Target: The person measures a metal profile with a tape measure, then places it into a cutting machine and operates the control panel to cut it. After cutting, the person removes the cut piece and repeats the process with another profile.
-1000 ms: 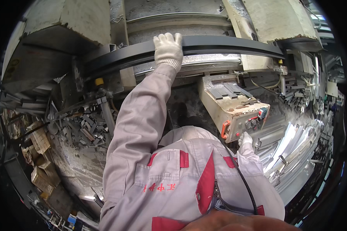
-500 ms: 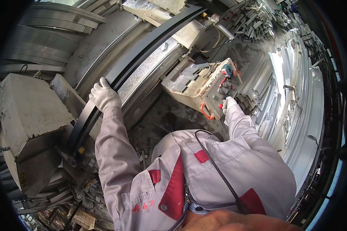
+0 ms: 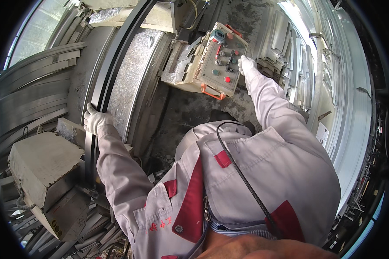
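Dark bar point(image 3: 110, 69) is looking stiff, likely slick; left hand point(image 3: 97, 121) is clasping its nearer stretch, sensibly. Right hand point(image 3: 248, 66) is hovering by control box point(image 3: 212, 84), finger grip unclear.

Dark bar point(image 3: 107, 71) smooth matt metal (seemingly); gloves point(image 3: 98, 121) knitted cloth.

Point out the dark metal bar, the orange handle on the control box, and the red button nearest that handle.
Dark metal bar point(image 3: 110, 64), head view: middle of its visible length.
Orange handle point(image 3: 212, 94), head view: its outer grip.
Red button point(image 3: 227, 79), head view: its cap.
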Tool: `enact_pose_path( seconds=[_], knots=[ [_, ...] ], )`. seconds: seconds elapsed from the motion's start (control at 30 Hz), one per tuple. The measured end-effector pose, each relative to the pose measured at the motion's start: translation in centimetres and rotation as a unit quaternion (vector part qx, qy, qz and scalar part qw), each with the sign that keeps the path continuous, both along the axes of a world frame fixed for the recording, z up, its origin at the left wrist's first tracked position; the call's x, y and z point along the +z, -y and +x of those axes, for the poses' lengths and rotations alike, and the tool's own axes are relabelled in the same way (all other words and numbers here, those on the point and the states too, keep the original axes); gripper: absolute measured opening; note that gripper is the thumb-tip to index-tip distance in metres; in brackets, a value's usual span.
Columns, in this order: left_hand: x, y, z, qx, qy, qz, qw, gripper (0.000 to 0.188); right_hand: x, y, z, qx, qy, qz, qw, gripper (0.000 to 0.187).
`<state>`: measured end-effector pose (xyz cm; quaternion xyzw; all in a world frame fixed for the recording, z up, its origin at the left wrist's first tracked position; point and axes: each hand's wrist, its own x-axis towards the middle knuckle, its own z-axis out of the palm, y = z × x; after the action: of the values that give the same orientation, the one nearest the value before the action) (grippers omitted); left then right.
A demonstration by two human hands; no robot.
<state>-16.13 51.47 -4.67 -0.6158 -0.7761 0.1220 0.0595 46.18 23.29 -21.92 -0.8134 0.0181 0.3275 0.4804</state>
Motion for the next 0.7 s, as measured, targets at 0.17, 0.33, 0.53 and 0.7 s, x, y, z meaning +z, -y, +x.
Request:
enact_pose_path(
  seconds=[0.17,0.33,0.53,0.7],
  knots=[
    [-0.7,-1.8,3.5,-0.011,-0.002,0.028,1.000,0.106,-4.0,-2.3,6.2,0.198,0.255,-0.036,0.946,0.049],
    [-1.2,-3.2,5.7,-0.015,-0.014,0.015,1.000,0.096,-0.9,-2.6,6.1,0.300,0.270,-0.139,0.904,0.068],
    [-1.5,-3.6,5.5,-0.003,-0.015,0.020,1.000,0.098,4.3,-4.1,4.3,0.349,0.221,-0.230,0.881,0.076],
    [-1.9,-3.8,5.3,0.001,-0.007,0.028,1.000,0.103,5.8,-4.7,3.7,0.389,0.237,-0.287,0.843,0.076]
  ],
)
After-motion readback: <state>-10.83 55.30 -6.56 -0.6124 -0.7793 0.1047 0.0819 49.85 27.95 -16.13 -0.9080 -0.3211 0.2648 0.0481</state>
